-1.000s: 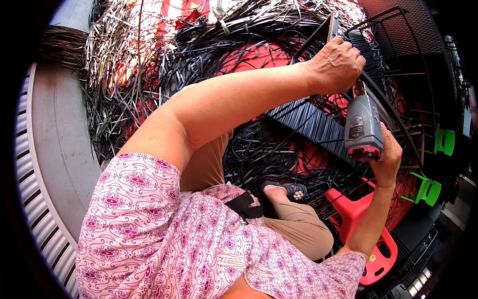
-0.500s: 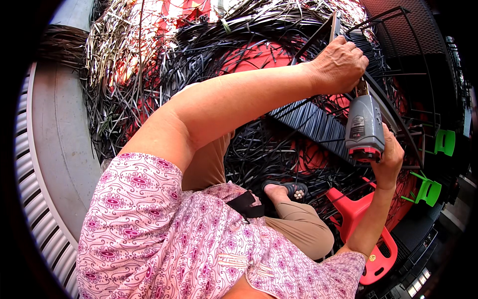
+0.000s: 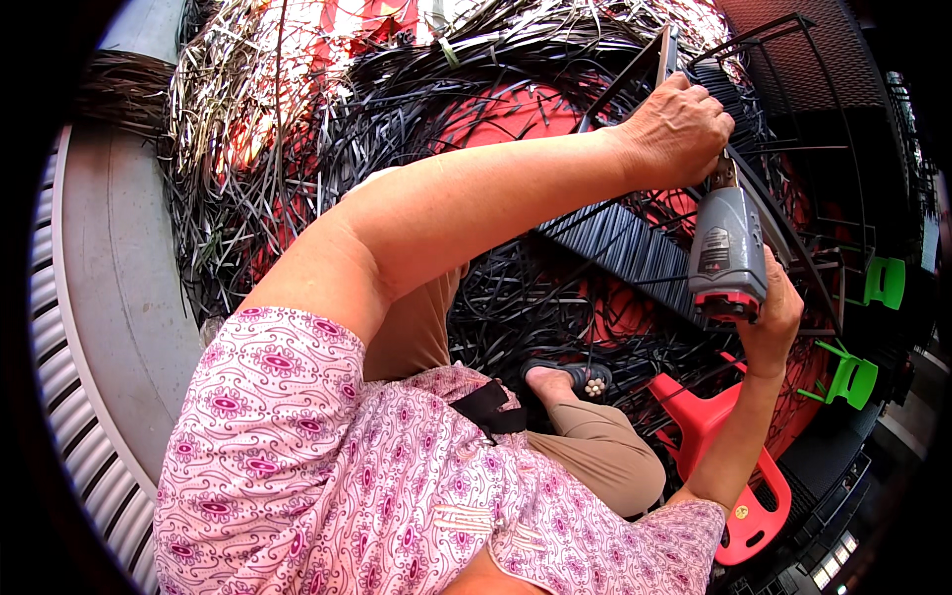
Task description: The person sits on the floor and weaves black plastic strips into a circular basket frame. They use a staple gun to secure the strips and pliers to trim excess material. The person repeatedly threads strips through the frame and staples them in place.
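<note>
My right hand point(image 3: 775, 309) is wrapped round a grey staple gun point(image 3: 729, 253) with a red end cap. The tool's metal nose points up, just below my left hand point(image 3: 679, 129), close to a dark metal frame point(image 3: 769, 203). Across to the upper right reaches my left arm; its fingers are curled closed at the frame's edge, and what they pinch is hidden. Beneath my arms lies a panel of dark, closely set strips point(image 3: 625, 248), partly woven across the frame.
Piles of loose black strips point(image 3: 397, 119) cover the red floor point(image 3: 516, 114). A red plastic chair point(image 3: 704, 416) stands beside my right forearm. Two small green chairs point(image 3: 853, 379) and dark woven furniture point(image 3: 793, 69) are at the right. A grey ledge point(image 3: 129, 268) runs along the left.
The staple gun and my right hand have shifted very slightly. My left hand stays in nearly the same place.
</note>
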### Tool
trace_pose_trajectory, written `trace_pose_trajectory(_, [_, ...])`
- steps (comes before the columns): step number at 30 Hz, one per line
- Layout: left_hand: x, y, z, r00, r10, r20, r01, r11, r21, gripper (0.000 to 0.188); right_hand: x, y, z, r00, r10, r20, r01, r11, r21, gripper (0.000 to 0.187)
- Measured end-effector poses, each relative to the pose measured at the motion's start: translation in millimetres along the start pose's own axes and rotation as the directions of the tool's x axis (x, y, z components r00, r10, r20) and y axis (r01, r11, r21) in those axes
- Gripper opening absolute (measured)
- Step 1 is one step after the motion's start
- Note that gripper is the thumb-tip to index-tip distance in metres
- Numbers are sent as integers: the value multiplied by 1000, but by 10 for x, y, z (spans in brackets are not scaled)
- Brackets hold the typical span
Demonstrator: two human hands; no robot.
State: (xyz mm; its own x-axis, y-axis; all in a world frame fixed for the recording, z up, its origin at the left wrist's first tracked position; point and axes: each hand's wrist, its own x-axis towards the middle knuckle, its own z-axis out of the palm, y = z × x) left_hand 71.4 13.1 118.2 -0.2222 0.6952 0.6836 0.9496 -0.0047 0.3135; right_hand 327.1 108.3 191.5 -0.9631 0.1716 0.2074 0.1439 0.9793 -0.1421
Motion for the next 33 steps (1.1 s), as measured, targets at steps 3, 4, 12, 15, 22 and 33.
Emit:
trace_pose_trajectory(3, [1, -8, -1, 1000, 3, 8, -3, 1000, 21, 21, 24, -12, 2, 1000, -19, -11, 19, 1000, -21, 79])
trace_pose_trajectory(4, [5, -5, 1, 1000, 0, 11, 0, 1000, 19, 22, 24, -9, 5, 1000, -14, -8, 14, 1000, -19, 79])
trace_pose_trajectory(12, [21, -14, 17, 999, -4, 40, 3, 999, 35, 23, 23, 11, 47, 1000, -22, -14, 22, 999, -26, 79])
trace_pose_trajectory(15, [24, -21, 7, 998, -4, 58, 1, 999, 48, 23, 11, 10, 85, 1000, -1, -7, 0, 998, -59, 77])
trace_pose_trajectory(22, [50, -81, -47, 987, -37, 154, 55, 992, -112, 32, 63, -63, 122, 998, -2, -59, -3, 996, -89, 64])
trace_pose_trajectory(33, [73, -93, -48, 974, -64, 218, 83, 994, -78, 34, -110, -181, 156, 985, 51, -166, -68, 993, -101, 56])
